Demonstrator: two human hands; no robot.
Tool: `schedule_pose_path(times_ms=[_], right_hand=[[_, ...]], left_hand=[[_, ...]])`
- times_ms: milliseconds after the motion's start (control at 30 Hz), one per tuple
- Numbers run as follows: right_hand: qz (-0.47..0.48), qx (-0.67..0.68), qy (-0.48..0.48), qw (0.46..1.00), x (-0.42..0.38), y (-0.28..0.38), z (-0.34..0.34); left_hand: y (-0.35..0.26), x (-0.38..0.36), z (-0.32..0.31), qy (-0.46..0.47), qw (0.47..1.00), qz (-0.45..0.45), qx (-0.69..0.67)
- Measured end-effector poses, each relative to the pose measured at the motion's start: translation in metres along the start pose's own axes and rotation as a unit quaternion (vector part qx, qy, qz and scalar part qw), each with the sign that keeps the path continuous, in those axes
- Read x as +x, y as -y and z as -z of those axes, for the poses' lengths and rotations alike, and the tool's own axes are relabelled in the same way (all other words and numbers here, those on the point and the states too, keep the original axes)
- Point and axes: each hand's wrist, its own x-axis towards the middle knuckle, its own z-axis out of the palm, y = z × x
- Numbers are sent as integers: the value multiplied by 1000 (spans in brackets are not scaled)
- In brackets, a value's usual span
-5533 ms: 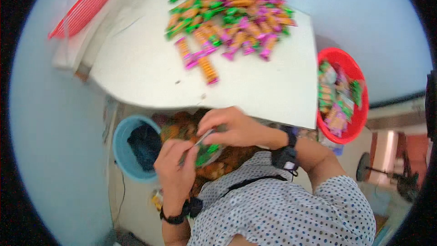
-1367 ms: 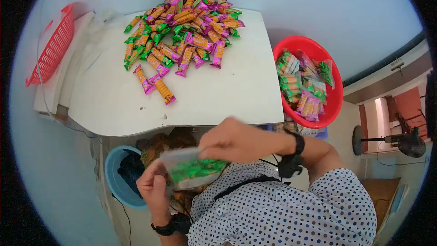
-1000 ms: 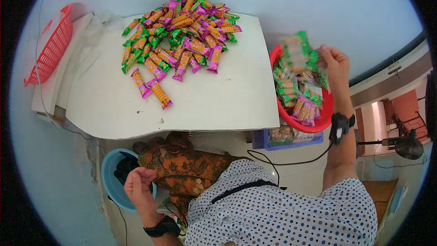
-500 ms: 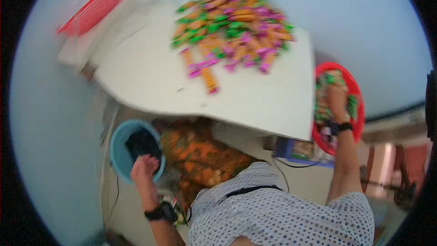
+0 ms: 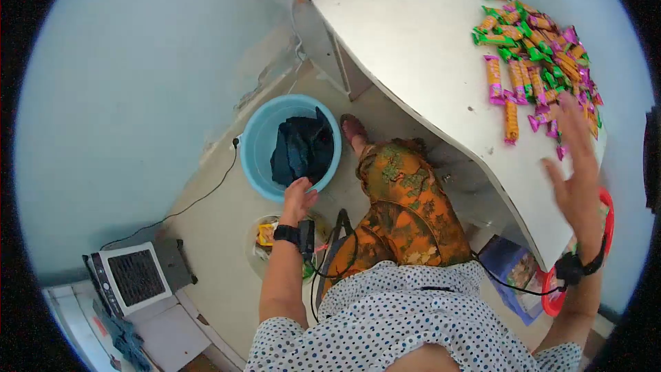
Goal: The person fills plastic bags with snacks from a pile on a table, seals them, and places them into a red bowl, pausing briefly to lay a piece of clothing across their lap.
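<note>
You are presenting one right hand [image 5: 580, 178], thumb and fingers apart, nothing showing in it; one left hand [image 5: 300, 201], grasp not tellable, near a blue basin [image 5: 255, 143]; and wrapped snacks [image 5: 538, 49], lying on the desk [image 5: 427, 62] beside the right hand, risking scatter if its fingers are brushing low.

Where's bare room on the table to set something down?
On the white table, between its curved edge and the snack packs, bar one dark speck. The far right is crowded with packs; the right hand partly covers them from view.

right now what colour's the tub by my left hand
The tub is light blue, head view.
</note>
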Motion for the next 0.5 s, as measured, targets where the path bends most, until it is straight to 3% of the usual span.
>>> schedule_pose_path(times_ms=[67, 167, 333, 500], right_hand=[[143, 44, 55, 987, 28, 35, -23], [238, 44, 136, 961, 68, 72, -63], [237, -6, 179, 955, 98, 94, -107], [240, -75, 152, 956, 92, 82, -129]], left_hand=[[11, 22, 12, -14, 1000, 9, 19], [26, 51, 26, -39, 996, -6, 82], [43, 124, 31, -70, 954, -86, 278], [74, 196, 27, -69, 945, -192, 257]])
